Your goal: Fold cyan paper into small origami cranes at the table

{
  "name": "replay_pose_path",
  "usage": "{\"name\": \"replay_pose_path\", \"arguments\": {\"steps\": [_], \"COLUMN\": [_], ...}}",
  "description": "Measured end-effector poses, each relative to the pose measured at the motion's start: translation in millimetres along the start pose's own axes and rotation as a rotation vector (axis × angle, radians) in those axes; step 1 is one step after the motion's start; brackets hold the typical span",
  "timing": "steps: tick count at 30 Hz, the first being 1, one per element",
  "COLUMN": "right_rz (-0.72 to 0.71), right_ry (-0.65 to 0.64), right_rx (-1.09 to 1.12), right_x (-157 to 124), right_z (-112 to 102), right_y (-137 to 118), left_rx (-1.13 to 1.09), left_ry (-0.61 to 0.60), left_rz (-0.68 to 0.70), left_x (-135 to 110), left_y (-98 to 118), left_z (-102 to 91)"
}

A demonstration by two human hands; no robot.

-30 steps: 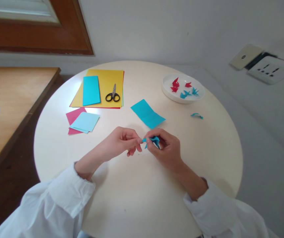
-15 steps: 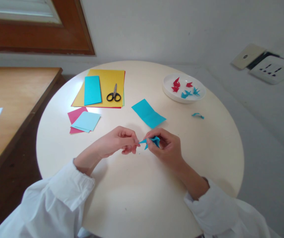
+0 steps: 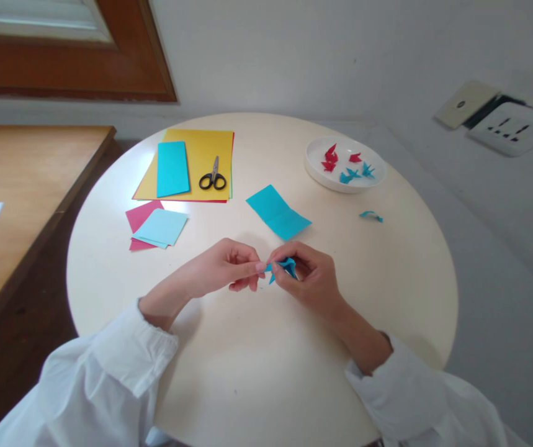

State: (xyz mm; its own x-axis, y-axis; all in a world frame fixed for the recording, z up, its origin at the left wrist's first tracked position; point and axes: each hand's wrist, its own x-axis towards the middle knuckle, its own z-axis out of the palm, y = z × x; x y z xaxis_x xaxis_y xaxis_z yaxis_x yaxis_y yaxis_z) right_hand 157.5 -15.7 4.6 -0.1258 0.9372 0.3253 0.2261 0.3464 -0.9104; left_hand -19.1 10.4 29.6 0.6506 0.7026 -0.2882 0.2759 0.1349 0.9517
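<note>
White table (image 3: 247, 366): nearer than the sheet (image 3: 279, 213), left hand (image 3: 233, 267) and right hand (image 3: 310, 276) pinch folded paper (image 3: 289, 266), blue, pointed and crumpled-looking.

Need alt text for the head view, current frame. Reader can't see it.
A person's left hand and right hand hold a small folded blue paper above a round white table. Beyond them lies a creased blue sheet; a white dish with red and blue paper figures stands back right, and scissors lie on yellow paper back left.

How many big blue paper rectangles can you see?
2: a smooth blue rectangle on the yellow paper, and a creased blue rectangle beyond the right hand. More may hide underneath.
</note>
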Motion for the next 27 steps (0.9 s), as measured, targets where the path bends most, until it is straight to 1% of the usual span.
{"name": "replay_pose_path", "arguments": {"steps": [4,8,11,16,19,21,23,25,27], "right_rz": [-0.001,-0.027,-0.031,-0.044,-0.069,-0.105,-0.170,-0.267,-0.346], "right_ry": [0.010,0.026,0.014,-0.008,-0.016,-0.024,-0.022,0.001,0.042], "right_rx": [0.009,-0.011,-0.024,-0.060,-0.071,-0.068,-0.080,-0.149,-0.259], "right_x": [0,0,-1,-1,-1,-2,-1,0,3], "right_z": [1,2,3,1,1,1,1,0,-1], "right_y": [-1,-1,0,3,6,8,9,9,9], "left_rx": [0.024,0.096,0.147,0.206,0.226,0.226,0.210,0.186,0.183], "left_ry": [0.028,0.047,0.049,0.026,0.037,0.056,0.066,0.080,0.125], "left_rz": [-0.007,-0.003,-0.005,-0.010,0.010,0.029,0.034,0.031,0.033], "left_x": [-1,-2,-4,-3,-2,-2,-1,0,2], "left_y": [4,8,10,10,8,7,6,6,5], "left_z": [1.6,3.2,3.5,4.0,5.2,5.9,6.6,7.2,7.9]}}
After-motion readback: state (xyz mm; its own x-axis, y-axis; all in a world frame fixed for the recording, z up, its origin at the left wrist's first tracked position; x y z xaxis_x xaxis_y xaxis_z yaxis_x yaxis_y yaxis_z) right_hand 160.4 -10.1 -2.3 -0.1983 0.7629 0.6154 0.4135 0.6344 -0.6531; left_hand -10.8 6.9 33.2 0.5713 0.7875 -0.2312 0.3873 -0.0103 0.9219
